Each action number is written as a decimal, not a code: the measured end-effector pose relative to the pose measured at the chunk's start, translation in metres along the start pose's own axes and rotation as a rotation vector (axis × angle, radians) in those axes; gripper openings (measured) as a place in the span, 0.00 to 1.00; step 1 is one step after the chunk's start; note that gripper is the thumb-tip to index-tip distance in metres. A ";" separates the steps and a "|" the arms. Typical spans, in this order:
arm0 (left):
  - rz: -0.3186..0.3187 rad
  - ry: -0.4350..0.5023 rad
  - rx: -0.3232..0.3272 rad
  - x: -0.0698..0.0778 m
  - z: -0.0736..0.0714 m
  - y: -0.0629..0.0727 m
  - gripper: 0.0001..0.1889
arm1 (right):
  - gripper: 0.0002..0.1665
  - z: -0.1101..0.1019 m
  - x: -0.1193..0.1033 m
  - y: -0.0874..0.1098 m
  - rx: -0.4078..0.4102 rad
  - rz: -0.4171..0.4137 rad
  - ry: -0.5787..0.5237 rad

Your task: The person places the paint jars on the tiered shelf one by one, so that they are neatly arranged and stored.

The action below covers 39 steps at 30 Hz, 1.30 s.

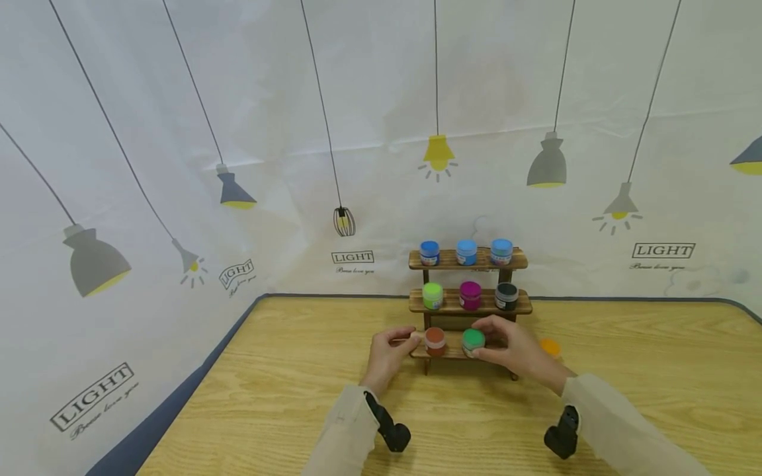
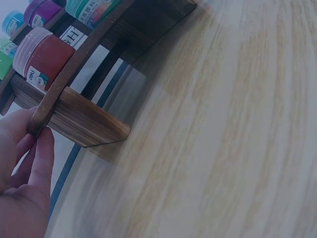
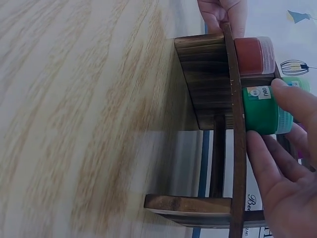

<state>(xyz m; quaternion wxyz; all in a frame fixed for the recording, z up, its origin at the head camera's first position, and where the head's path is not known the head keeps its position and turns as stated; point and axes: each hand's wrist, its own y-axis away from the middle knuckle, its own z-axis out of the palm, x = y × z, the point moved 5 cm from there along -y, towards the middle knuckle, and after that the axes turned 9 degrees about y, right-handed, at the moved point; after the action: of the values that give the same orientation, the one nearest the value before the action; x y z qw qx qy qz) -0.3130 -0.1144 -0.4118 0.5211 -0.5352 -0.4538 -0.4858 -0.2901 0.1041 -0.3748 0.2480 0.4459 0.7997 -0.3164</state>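
A three-tier wooden rack stands on the table near the wall. On its lowest shelf, my right hand grips a green paint jar between thumb and fingers, the jar's base right at the board. Left of it sits a red-brown paint jar with a clear lid. The left end of that same shelf is pinched between the thumb and fingers of my left hand.
Light green, purple and black jars line the middle shelf. Three blue jars stand on top. An orange jar is on the table, partly hidden behind my right hand. A lamp-print sheet covers the wall.
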 end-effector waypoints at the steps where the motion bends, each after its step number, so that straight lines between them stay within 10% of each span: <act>1: 0.001 -0.003 0.000 -0.003 0.000 -0.002 0.16 | 0.24 0.000 0.000 0.001 0.001 -0.008 -0.008; 39: -0.011 -0.011 0.011 -0.004 0.000 -0.001 0.16 | 0.21 -0.076 0.030 0.056 0.138 0.073 0.178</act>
<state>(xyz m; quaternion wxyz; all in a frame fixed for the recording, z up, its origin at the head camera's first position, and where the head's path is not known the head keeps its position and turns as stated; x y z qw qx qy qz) -0.3140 -0.1145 -0.4153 0.5190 -0.5326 -0.4623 -0.4831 -0.2648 0.1984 -0.3602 0.1559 0.5170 0.7781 -0.3209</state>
